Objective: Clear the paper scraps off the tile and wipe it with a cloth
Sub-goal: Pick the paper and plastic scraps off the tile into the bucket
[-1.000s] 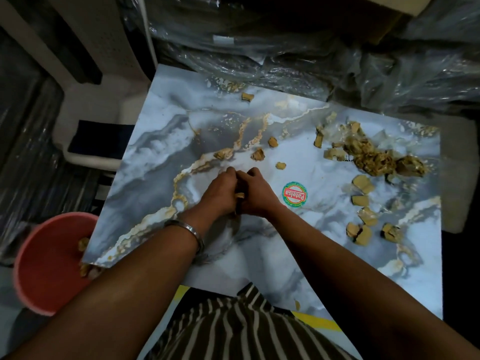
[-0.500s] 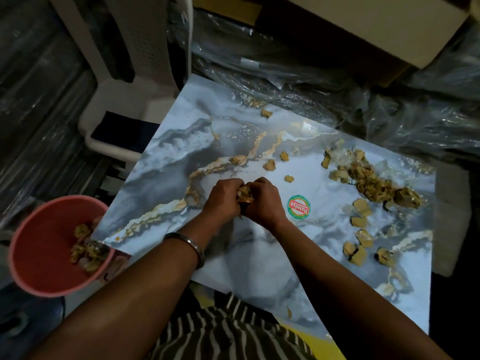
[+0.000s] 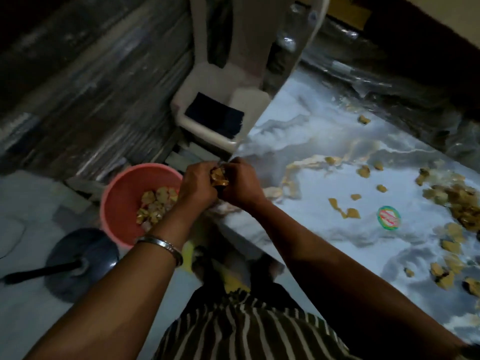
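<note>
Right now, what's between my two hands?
A bunch of tan paper scraps, held by the left hand and right hand, in the head view.

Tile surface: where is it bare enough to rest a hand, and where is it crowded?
The tile is bare along its near edge, between the round sticker and the striped shirt, and in the grey far-left corner beside the white chair. Scraps crowd the right side. Both hands hold a bundle at the left edge by the pink basin.
</note>
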`<state>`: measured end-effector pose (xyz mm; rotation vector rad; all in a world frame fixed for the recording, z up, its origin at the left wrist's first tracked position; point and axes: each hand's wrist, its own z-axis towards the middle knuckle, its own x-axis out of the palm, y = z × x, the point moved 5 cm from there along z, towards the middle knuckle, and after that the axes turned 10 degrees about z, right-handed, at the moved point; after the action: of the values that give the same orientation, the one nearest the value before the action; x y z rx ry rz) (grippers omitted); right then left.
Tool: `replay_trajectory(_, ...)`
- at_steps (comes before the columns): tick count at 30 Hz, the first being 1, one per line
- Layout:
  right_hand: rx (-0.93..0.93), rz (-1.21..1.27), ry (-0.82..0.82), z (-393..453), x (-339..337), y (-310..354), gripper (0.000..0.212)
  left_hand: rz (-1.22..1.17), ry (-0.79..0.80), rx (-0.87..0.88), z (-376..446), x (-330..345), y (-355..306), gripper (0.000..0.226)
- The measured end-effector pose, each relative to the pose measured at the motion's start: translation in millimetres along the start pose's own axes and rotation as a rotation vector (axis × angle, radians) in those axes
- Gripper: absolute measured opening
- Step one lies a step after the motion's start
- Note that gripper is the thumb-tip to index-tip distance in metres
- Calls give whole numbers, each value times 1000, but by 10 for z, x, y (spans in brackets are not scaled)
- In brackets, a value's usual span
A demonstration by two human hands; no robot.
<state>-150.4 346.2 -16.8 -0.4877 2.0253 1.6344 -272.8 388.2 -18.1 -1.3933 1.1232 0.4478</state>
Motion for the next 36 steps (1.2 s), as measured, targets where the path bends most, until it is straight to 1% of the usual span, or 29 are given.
replay_trajectory(2,-33,11,54,118,391,278,21,-23,-5,-43,-58,-234,420,19)
replay_trajectory(4,-15,21,118,238,781,461,20,30,3,-106,-112,-429,810,19)
replay_trajectory(5,-14,21,155,304,974,524,25,45,3,-145,-131,-505,995,14)
replay_trajectory(6,-16,12,204,363,1166,575,32,51,8,-186,-145,-558,1176,14)
replay_trajectory(7,-24,4,255,414,1354,632,37,54,13,-222,-148,-577,1379,19)
replay_trajectory(9,-87,-12,354,483,1665,797,33,51,35,-279,-146,-573,1734,26)
replay_trajectory(11,-146,-11,420,583,1944,868,29,45,73,-343,-130,-499,2075,33)
replay_trajectory(13,-87,-41,462,742,2227,794,32,25,70,-393,-83,-383,2377,33)
replay_trajectory(15,-33,-47,493,917,2573,607,37,9,18,-445,-6,-248,2679,31)
replay_trajectory(17,23,-84,530,1090,2958,352,53,40,-36,-482,71,-81,2983,33)
replay_trajectory(18,50,-109,543,1164,3119,237,68,70,-38,-497,84,4,3121,36)
replay_trajectory(20,101,-137,589,1278,3417,-18,106,94,-68,-489,117,207,3455,44)
replay_trajectory(21,154,-148,609,1335,3544,-174,113,69,-115,-501,117,306,3652,50)
replay_trajectory(23,186,-165,627,1469,3767,-452,100,4,-158,-571,102,515,4048,55)
replay_trajectory(24,193,-179,629,1514,3841,-551,100,22,-124,-593,85,629,4194,61)
replay_trajectory(25,199,-203,647,1537,3902,-626,112,48,-80,-611,56,723,4298,73)
replay_trajectory(27,197,-266,722,1534,3934,-681,143,113,8,-616,-34,846,4384,103)
replay_trajectory(28,197,-262,750,1520,3933,-702,149,116,16,-621,-100,829,4355,115)
replay_trajectory(29,200,-240,768,1481,3903,-688,151,101,1,-626,-161,810,4326,122)
replay_trajectory(31,164,-241,765,1420,3769,-616,145,83,-49,-635,-248,667,4152,125)
replay_trajectory(33,40,-253,727,1346,3464,-425,128,97,-92,-613,-268,443,3858,126)
replay_trajectory(34,-64,-262,693,1290,3268,-298,116,98,-110,-601,-270,315,3683,127)
replay_trajectory(35,-151,-267,657,1218,3031,-168,106,88,-124,-578,-264,193,3522,128)
replay_trajectory(36,-196,-258,619,1120,2748,-39,98,69,-135,-549,-258,59,3322,129)
